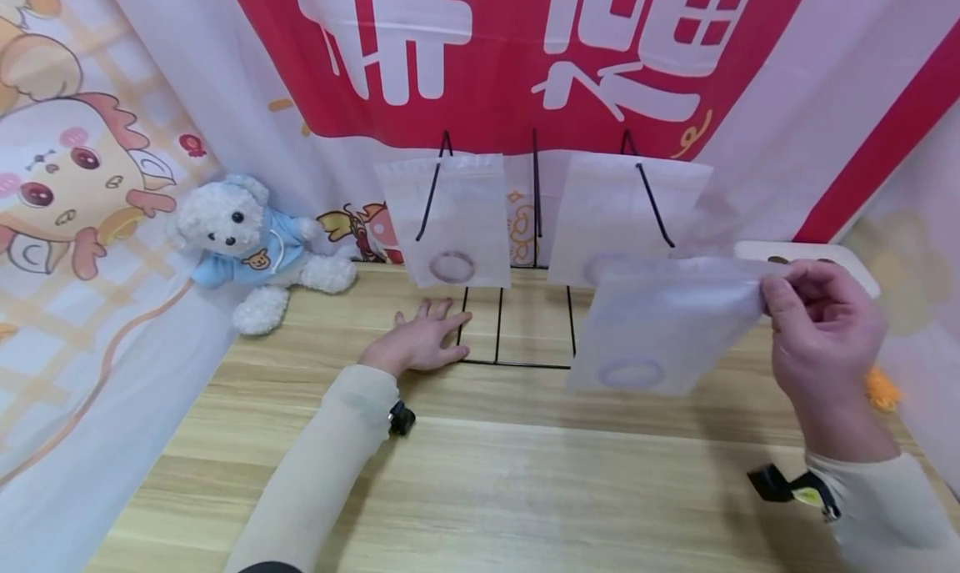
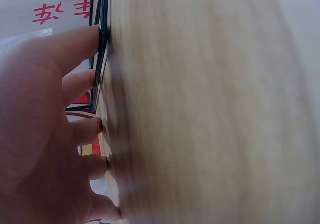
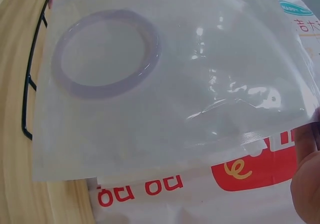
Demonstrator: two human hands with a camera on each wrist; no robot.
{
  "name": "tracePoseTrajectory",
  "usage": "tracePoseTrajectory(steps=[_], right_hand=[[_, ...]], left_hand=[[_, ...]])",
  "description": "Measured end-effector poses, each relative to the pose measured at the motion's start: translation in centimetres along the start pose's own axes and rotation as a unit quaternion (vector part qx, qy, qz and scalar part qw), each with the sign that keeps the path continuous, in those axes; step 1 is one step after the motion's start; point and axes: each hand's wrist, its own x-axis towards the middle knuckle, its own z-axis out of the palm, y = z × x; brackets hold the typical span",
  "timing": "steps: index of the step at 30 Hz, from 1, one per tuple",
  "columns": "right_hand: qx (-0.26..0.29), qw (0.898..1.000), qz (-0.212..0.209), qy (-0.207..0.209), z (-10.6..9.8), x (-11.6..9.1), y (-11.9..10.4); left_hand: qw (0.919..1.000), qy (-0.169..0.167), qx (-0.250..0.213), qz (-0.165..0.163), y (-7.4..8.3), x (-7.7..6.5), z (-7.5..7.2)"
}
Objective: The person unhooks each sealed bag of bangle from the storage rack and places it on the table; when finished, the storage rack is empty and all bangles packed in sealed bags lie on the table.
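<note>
My right hand [image 1: 828, 339] pinches the top corner of a translucent zip bag [image 1: 686, 323] between thumb and fingers. A pale purple bangle [image 3: 107, 91] lies inside that bag, near its lower end. Spread on the tabletop, my left hand [image 1: 420, 339] touches the base of a black wire rack [image 1: 498, 331] with its thumb and a fingertip. From the rack's prongs hang two similar bags, a left one [image 1: 468, 214] and a right one [image 1: 622, 214], each showing a ring shape. The held bag is in front of the right hanging bag and covers part of it.
A white plush bear [image 1: 251, 231] in a blue top sits at the table's back left. At the back right is a white flat object [image 1: 851, 266], partly hidden by my right hand, and an orange item [image 1: 882, 389] lies nearby. Printed cloth [image 1: 375, 123] hangs behind the table [image 1: 480, 490].
</note>
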Motion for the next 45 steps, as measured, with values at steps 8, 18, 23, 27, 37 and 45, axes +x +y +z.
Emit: tracePoseTrajectory(steps=[8,18,23,27,37,45], right_hand=[[-0.048,0.998,0.025,0.026,-2.7,-0.7,-0.8],[-0.187,0.965,0.169,0.073,-6.1,-0.4,-0.8],[-0.301,0.928,0.208,0.072,-8.3,0.4,0.3],[-0.290,0.926,0.222,0.097,-9.7,1.4,1.3],[-0.417,0.878,0.235,-0.016,-12.4,2.5,3.1],[-0.450,0.844,0.283,-0.074,-15.6,2.3,4.5]], left_hand=[[0.9999,0.006,0.007,0.006,0.0,0.1,-0.1],[0.9999,0.009,0.002,0.006,-0.1,-0.1,-0.3],[0.9999,0.010,0.002,0.007,-0.3,0.1,-0.1],[0.9999,0.009,0.001,0.007,-0.3,0.1,0.0],[0.9999,0.006,-0.002,0.008,-0.3,0.0,0.0],[1.0000,0.003,-0.003,0.006,-0.2,0.1,0.1]])
